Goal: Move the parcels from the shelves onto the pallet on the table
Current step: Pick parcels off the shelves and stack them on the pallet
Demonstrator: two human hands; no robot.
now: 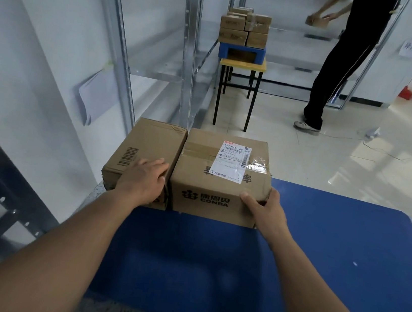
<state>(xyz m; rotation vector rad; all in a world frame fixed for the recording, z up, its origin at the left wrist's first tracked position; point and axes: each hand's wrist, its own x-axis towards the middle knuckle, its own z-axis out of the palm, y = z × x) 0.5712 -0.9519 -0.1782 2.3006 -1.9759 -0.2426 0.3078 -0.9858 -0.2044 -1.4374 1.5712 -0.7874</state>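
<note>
Blue pallet (pixel 292 247), left hand (pixel 143 181) flat on plain parcel (pixel 142 147), right hand (pixel 266 212) gripping CONBA parcel (pixel 211 183) corner, label facing up

L hand (pixel 143 181) flat; R hand (pixel 262 208) gripping.

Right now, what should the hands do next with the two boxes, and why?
Probably let go. Both boxes, the barcode box under the left hand and the CONBA box gripped by the right hand, already sit side by side on the blue pallet.

Blue pallet (pixel 290 260) cropped below; parcel label (pixel 233 159) print illegible.
</note>
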